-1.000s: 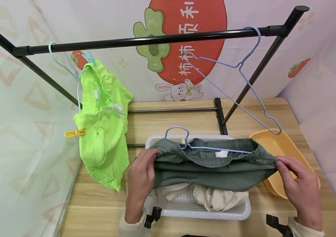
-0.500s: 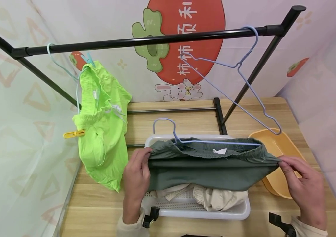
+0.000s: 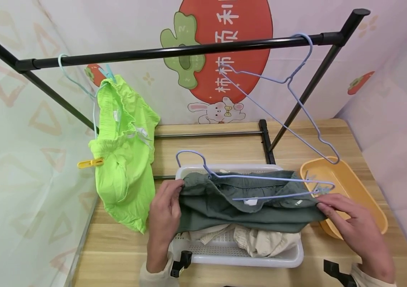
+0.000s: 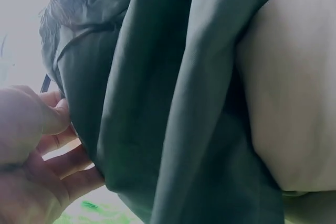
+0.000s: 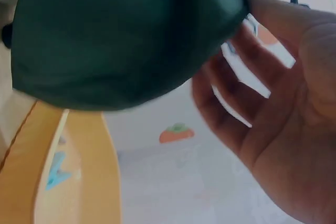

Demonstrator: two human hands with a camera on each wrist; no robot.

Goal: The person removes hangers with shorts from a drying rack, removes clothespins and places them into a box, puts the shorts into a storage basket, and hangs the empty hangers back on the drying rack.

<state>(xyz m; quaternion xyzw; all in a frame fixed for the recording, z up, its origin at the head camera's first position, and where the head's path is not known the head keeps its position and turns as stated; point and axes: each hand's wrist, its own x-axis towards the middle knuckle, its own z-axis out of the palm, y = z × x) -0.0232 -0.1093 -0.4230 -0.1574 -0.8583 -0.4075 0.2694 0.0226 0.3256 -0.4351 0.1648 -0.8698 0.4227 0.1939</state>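
Observation:
Dark green elastic-waist shorts (image 3: 243,219) are stretched sideways between both hands over the white basket. My left hand (image 3: 164,211) pinches the left side of the waistband; the left wrist view shows its thumb and fingers at the cloth edge (image 4: 147,103). At the other side, my right hand (image 3: 355,231) pinches the waistband's right end between thumb and fingers. A blue wire hanger (image 3: 271,178) lies across the waist opening, hook to the upper left. Its left part dips into the waistband, while its right end sticks out past the cloth over the orange basin.
A black rack bar (image 3: 189,50) spans the back. Lime green shorts (image 3: 124,179) hang from it at left with a yellow clothespin (image 3: 90,163); a bare blue hanger (image 3: 286,81) hangs at right. The white basket (image 3: 246,261) holds beige clothing (image 3: 264,239). The orange basin (image 3: 361,195) contains clothespins.
The right hand has moved left, slackening the waistband. The hanger's right end, earlier inside the waist, now lies outside above it, and its hook has shifted left.

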